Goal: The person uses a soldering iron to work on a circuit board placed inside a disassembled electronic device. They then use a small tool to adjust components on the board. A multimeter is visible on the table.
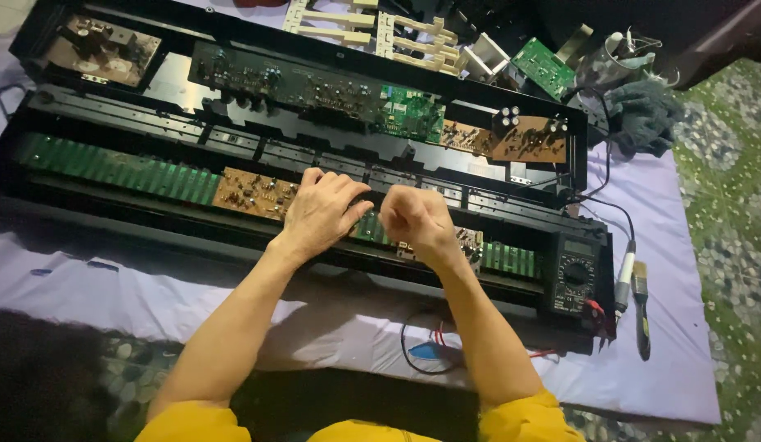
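The left hand point(321, 211) lies flat, palm down, with its fingers spread and holding nothing. It rests on the brown circuit board point(254, 193) inside the long black keyboard case point(110, 225). It looks like it presses there to keep the board from sliding. The right hand point(415, 221) is just beside it, curled into a loose fist with the fingers pinched together. I cannot tell if it holds something small, like a screw or a little tool, because the fingers hide it. Both hands meet near the middle of the case, right over the front row of boards.

To the left of the hands is a long green strip board point(114, 168), and a shorter green strip point(507, 258) shows on the right. Further back sits a dark board with knobs point(282, 82), a green board point(411, 112) and another brown board point(511, 139). The case lies open so all its insides can be reached from above.

At the right end of the case stands a black meter point(574, 274) with red and black wires point(434, 340) looping down onto the purple cloth point(86, 286). A soldering iron point(624, 282) and a small brush point(641, 307) lie next to it, close enough to grab. Cream piano keys point(397, 33) are stacked at the back, out of the way, near a grey glove point(642, 115). The cloth covers a floor with green and pebble patterns point(724, 205), likely to keep tiny parts from getting lost.
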